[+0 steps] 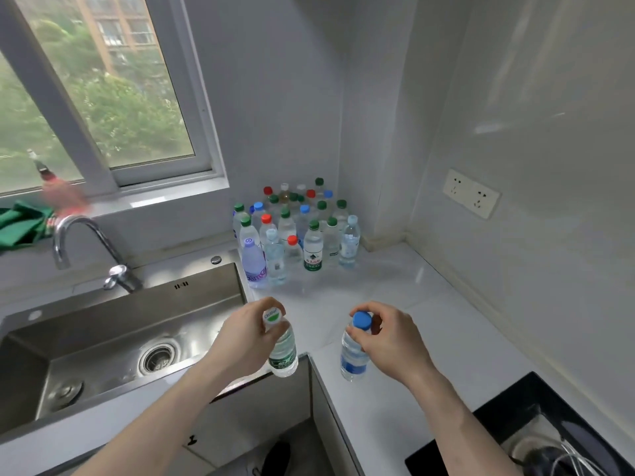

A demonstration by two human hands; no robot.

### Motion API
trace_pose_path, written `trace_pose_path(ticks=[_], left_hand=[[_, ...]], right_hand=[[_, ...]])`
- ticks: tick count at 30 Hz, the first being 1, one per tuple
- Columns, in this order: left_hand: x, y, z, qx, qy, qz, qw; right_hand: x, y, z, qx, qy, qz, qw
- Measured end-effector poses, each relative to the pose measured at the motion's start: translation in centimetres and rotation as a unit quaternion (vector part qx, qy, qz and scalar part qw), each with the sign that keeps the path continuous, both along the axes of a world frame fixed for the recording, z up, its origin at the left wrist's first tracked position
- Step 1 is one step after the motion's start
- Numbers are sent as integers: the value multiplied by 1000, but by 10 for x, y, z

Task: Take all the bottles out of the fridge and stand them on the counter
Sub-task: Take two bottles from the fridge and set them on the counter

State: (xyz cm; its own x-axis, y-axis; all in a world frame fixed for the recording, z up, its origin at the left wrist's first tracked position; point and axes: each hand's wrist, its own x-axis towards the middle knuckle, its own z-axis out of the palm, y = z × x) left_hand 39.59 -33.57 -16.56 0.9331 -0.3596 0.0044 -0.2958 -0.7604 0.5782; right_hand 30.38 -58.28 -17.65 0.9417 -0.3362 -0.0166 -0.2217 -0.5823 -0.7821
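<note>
My left hand [245,333] grips the neck of a clear bottle with a white-and-green cap [283,352], held upright above the counter's front edge beside the sink. My right hand [388,334] pinches the blue cap of a second clear bottle with a blue label [352,360], which hangs upright over the white counter [429,321]. Several water bottles [295,231] with green, red, blue and white caps stand clustered in the back corner of the counter. The fridge is out of view.
A steel sink [113,341] with a curved tap [74,235] lies to the left. A black hob [525,427] sits at the lower right. A wall socket [470,194] is on the right wall. A green cloth [20,223] rests on the window sill.
</note>
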Motion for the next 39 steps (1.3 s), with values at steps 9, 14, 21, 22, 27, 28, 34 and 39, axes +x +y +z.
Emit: trace_pose_path(ticks=[9,14,21,22,27,28,34,39], left_hand=[[91,11,-25,-12,31,22,999],[158,15,-43,-3,56,11,998],[230,17,-70,21,87,-12,996],[238,17,-73,24,91,-15,995],[271,18,-88,41,104,-35,993],[278,18,-91,40,107,-39,993],[302,17,-96,31,97,-55,993],[311,17,-96,27,97,-77,992]], right_hand=[[89,6,-25,-9,29,0,1000],[156,17,-39,-16,57,5,998],[239,38,-55,-19,89,11,996],[248,42,-57,-19,91,10,996],[291,60,-66,-14,105,8,994],[299,62,-69,-15,106,8,994],[327,75,-83,-20,113,8,993],[341,82,-89,-23,120,7,992]])
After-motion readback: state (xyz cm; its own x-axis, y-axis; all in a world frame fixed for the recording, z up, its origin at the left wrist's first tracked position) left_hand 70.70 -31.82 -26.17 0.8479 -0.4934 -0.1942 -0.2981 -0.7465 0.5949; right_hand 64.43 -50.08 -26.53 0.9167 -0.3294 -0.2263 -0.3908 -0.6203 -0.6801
